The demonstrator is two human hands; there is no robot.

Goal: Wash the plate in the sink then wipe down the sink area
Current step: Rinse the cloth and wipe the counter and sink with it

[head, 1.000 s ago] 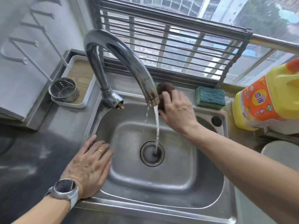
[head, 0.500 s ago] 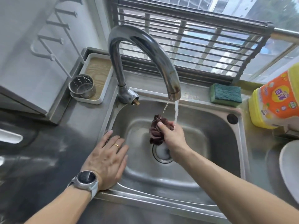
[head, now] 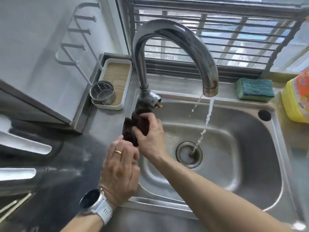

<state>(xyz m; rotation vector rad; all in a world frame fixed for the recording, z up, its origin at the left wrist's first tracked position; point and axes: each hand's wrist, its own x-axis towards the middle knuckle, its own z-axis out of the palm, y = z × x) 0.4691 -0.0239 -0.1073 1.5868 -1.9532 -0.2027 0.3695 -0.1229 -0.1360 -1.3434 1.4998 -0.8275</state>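
A dark brown cloth (head: 129, 129) lies bunched on the left rim of the steel sink (head: 260, 186), just below the base of the faucet (head: 168, 39). My right hand (head: 149, 138) presses down on the cloth and grips it. My left hand (head: 119, 171) rests on the sink's left rim with its fingertips touching the cloth's lower end. Water runs from the faucet spout into the drain (head: 189, 154). No plate shows in this frame.
A green and yellow sponge (head: 255, 89) lies on the back ledge. A yellow detergent bottle (head: 296, 99) stands at the right. A white tray (head: 124, 101) holding a perforated metal cup (head: 102, 94) sits left of the faucet. White rack prongs (head: 70, 46) stick out at left.
My right hand carried the cloth from the back ledge, under the water stream, to the sink's left rim by the faucet base. My left hand slid up the rim to meet it.
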